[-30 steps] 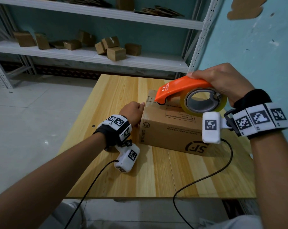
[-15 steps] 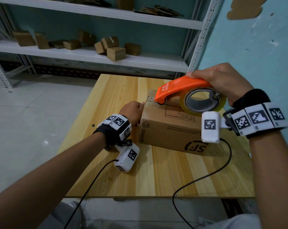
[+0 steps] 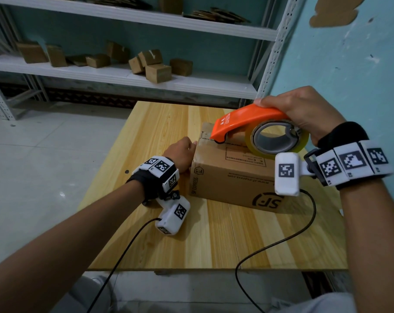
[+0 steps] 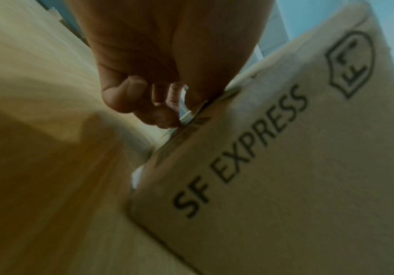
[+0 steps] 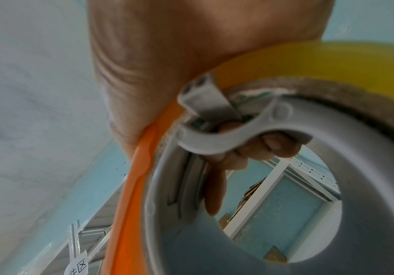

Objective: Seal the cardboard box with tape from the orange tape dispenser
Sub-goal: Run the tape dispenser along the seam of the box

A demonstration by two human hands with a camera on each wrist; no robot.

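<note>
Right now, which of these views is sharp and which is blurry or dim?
Head view: sharp and evenly lit, shelf lines bowed by the wide lens. Left wrist view: dim, left hand and table smeared, though the cardboard box print reads. Right wrist view: brighter, right hand and orange tape dispenser soft.

The head view looks forward and down from above the near edge of the tabletop (image 3: 146,233), taking in both forearms and the cardboard box (image 3: 232,177). The left wrist view sits low beside the box's printed end face (image 4: 273,167), very near, facing along the left hand (image 4: 163,55). The right wrist view faces upward, through the tape roll (image 5: 344,61), above the box. Head and left wrist views share that printed face.
</note>
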